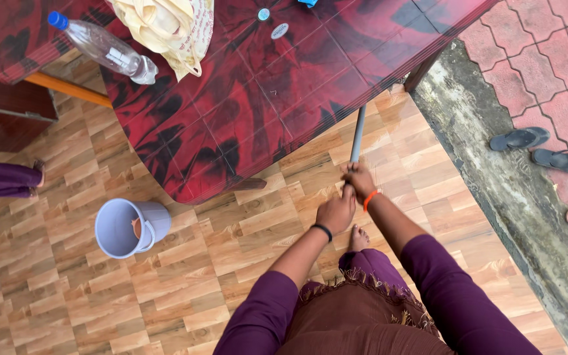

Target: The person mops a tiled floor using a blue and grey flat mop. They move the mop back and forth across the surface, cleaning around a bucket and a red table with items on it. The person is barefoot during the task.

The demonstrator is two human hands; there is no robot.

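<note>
Beside the edge of the glossy red-and-black patterned plastic table [258, 98], a slim grey straight-shafted handle [357, 133], probably of a mop or broom, is held by both hands above the wood-patterned tiled floor [54, 289]. The right hand [360, 179], marked by an orange wristband, is wrapped around the handle higher up, its fingers closed on the shaft; the left hand [336, 212], with a black band at the wrist, is clamped on the same shaft just below it, the two hands nearly touching. The lower end of the handle is hidden behind the hands, and its far end passes under the table rim, so the head cannot be seen. The shaft is judged to be stiff, light and smooth, possibly metal or plastic, hence somewhat slippery; a firm two-handed grip spaced along its length, as shown, is thought to give the best control. A pale lavender plastic bucket [129, 227] lies on its side on the floor to the left, well apart from the hands. On the table a clear plastic bottle with a blue cap [103, 47] and a cream cloth bag [169, 29] are seen.
</note>
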